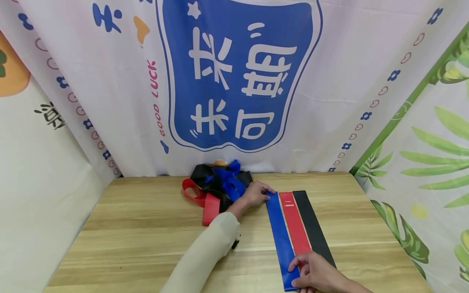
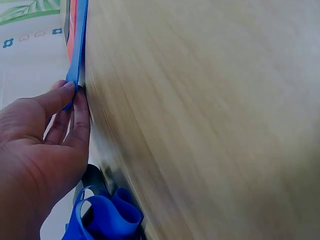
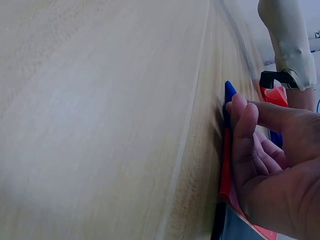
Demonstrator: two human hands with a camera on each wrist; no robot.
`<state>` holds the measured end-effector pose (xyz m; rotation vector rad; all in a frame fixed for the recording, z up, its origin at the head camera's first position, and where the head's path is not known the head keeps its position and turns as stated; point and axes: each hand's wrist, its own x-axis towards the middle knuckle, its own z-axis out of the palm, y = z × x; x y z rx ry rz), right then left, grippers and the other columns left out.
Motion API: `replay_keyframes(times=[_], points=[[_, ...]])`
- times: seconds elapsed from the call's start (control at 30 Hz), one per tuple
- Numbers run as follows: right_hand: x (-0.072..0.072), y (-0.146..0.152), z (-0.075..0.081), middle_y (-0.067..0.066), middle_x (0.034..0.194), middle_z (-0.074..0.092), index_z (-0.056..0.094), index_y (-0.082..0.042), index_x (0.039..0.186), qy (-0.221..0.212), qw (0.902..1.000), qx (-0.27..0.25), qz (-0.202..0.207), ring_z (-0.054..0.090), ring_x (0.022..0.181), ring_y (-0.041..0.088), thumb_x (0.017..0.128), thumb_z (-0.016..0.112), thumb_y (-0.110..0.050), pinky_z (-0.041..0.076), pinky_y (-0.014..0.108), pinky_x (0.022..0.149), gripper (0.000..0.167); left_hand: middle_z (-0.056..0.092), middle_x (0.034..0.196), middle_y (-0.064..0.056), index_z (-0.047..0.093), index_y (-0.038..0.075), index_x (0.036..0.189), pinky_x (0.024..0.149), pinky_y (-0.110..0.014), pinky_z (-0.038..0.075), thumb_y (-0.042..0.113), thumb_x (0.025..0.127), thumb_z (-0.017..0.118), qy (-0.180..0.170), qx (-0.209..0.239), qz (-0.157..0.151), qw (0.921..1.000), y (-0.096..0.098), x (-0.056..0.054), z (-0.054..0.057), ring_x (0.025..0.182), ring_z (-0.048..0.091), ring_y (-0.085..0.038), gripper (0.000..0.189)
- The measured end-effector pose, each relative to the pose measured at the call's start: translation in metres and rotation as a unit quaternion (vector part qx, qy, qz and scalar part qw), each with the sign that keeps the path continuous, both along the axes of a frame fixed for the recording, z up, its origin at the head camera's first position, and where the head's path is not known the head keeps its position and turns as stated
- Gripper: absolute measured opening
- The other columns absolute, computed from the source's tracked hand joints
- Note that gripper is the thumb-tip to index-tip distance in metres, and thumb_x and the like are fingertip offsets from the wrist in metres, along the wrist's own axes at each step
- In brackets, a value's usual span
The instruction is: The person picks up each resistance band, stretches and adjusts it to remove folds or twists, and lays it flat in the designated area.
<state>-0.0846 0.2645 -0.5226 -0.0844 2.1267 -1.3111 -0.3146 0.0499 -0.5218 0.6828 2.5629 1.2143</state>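
A flat blue resistance band [image 1: 280, 236] lies lengthwise on the wooden table, leftmost of three bands side by side. Beside it is a red resistance band [image 1: 295, 228] with small white print near its far end, then a black one [image 1: 313, 224] on the right. The left hand [image 2: 47, 120] pinches the blue band's far end between thumb and fingers. At the near end, the right hand [image 1: 311, 272] holds the blue band by thumb and fingertips, its palm and wrist covering the lower parts of the red and black bands.
A loose heap of blue, black and red bands [image 1: 210, 183] sits at the table's back edge, left of the left hand. One red loop [image 1: 211, 209] spreads forward from it. Printed curtains [image 1: 121, 81] hang behind the table [image 1: 146, 244] and along both sides.
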Motion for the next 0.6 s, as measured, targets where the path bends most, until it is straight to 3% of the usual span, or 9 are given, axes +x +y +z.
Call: replay_keyframes(times=[0.2, 0.6], points=[[0.0005, -0.0012, 0.0028, 0.005, 0.07, 0.069, 0.072, -0.011, 0.106, 0.011, 0.9996, 0.024, 0.006, 0.065, 0.056, 0.013, 0.088, 0.087, -0.015, 0.057, 0.026, 0.059, 0.023, 0.078, 0.119, -0.006, 0.082, 0.008, 0.116, 0.093, -0.032, 0.057, -0.004, 0.094, 0.075, 0.021, -0.013, -0.01, 0.9996, 0.0023, 0.0009, 0.0, 0.105, 0.068, -0.018, 0.026], [0.0004, -0.0046, 0.0055, 0.006, 0.086, 0.063, 0.073, -0.015, 0.107, 0.027, 0.9974, 0.066, 0.011, 0.061, 0.058, 0.015, 0.085, 0.09, -0.02, 0.048, 0.022, 0.056, 0.028, 0.079, 0.115, -0.006, 0.083, 0.006, 0.113, 0.092, -0.029, 0.057, -0.006, 0.091, 0.078, 0.038, -0.021, -0.013, 0.999, 0.0022, -0.002, -0.0024, 0.107, 0.07, -0.019, 0.025]])
